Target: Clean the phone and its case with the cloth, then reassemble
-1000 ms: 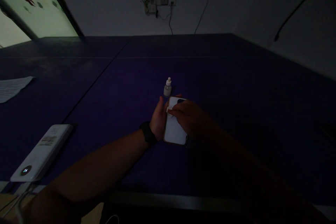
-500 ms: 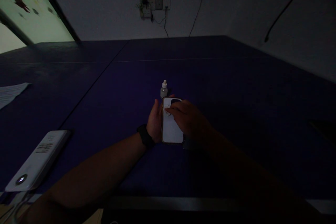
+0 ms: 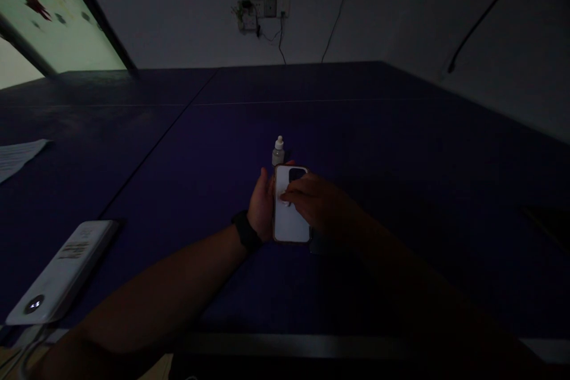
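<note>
A smartphone (image 3: 290,224) in a case with a brownish edge lies back side up in my left hand (image 3: 262,205), its dark camera block at the top right. That hand is closed round the phone's left side, thumb along the edge. My right hand (image 3: 315,197) reaches over from the right, fingertips pinched on a small white piece (image 3: 285,202) against the phone's white back. Poor light hides what the piece is made of. Just beyond the phone stands a small clear dropper bottle (image 3: 278,155) with a white cap.
On the dark blue table (image 3: 200,148) a white power bank (image 3: 66,267) with a lit display and cables lies at left. A sheet of paper (image 3: 20,157) is farther back. A dark flat object (image 3: 550,219) sits at right. Wall sockets (image 3: 263,9) with cords are behind.
My right fingertips and the white piece have slid slightly down the phone's back, showing more of the camera block. The phone has shifted very slightly left; the bottle stays put.
</note>
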The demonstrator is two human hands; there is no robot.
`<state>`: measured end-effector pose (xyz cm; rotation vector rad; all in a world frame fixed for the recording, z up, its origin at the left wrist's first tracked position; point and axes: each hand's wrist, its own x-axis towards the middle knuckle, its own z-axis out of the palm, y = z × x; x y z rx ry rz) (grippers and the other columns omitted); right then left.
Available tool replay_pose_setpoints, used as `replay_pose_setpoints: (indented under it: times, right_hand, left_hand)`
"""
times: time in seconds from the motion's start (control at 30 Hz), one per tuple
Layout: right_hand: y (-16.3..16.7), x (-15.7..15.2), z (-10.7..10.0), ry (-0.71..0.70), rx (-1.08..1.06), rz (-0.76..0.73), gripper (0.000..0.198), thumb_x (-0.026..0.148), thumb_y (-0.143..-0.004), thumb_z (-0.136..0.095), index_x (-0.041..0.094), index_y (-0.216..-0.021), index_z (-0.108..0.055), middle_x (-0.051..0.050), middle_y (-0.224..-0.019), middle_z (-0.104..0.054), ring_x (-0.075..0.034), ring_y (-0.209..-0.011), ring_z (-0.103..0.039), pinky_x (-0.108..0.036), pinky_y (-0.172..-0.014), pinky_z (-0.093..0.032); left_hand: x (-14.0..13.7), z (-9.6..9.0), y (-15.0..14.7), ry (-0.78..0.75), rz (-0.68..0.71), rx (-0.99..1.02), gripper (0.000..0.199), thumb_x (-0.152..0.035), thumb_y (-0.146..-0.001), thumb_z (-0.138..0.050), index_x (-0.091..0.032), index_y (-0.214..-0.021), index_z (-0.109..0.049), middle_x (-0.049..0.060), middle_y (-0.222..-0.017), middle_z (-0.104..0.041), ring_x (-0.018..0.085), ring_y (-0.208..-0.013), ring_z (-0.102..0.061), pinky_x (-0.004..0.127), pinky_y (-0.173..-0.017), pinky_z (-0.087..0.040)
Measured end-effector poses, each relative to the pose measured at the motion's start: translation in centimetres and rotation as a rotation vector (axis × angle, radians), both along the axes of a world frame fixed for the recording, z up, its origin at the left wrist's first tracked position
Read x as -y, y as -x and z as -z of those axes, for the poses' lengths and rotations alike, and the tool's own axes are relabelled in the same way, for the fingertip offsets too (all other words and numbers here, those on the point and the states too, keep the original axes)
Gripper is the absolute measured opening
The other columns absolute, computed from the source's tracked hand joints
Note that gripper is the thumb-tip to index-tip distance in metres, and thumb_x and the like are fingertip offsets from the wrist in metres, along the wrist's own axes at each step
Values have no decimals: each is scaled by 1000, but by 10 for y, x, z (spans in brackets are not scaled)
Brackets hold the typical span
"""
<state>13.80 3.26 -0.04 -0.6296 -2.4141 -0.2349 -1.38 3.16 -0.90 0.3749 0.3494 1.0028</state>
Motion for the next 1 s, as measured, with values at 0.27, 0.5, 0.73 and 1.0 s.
replay_pose_setpoints:
  times: [0.27, 0.5, 0.73, 1.0]
  right_hand:
    - [-1, -1, 2, 16, 15, 29, 27, 12, -102, -47, 13, -107, -73, -10, -100, -70, -23, -92, -60, -37, -85, -53]
    - [-3, -2, -1, -43, -41, 117, 29, 10, -102, -45, 14, -113, -71, -12, -106, -71, -24, -93, -61, -39, -85, -54]
    - [-4, -2, -1, -59, -28, 74, 28, 9, -101, -46, 10, -110, -72, -14, -104, -71, -25, -92, -61, -39, -86, -54]
    - [-5, 0, 1, 24, 38, -39, 25, 9, -100, -49, 15, -103, -73, -10, -101, -72, -23, -90, -62, -39, -85, -55]
  left_hand:
    - [-1, 1, 0, -6, -24, -9, 66, -60, -104, -22, -19, -145, -51, 6, -91, -71, 18, -71, -67, 31, -73, -52]
    - [-2, 5, 0, 5, -7, -6, 61, -60, -103, -30, -21, -144, -54, 7, -105, -72, 19, -80, -69, 31, -75, -52]
    - [-3, 7, -1, -11, -2, 2, 60, -59, -103, -30, -20, -140, -57, 7, -102, -72, 18, -78, -68, 31, -74, -53]
    - [-2, 3, 0, 10, 2, 3, 62, -61, -103, -28, -20, -138, -58, 5, -88, -70, 16, -66, -64, 28, -64, -50]
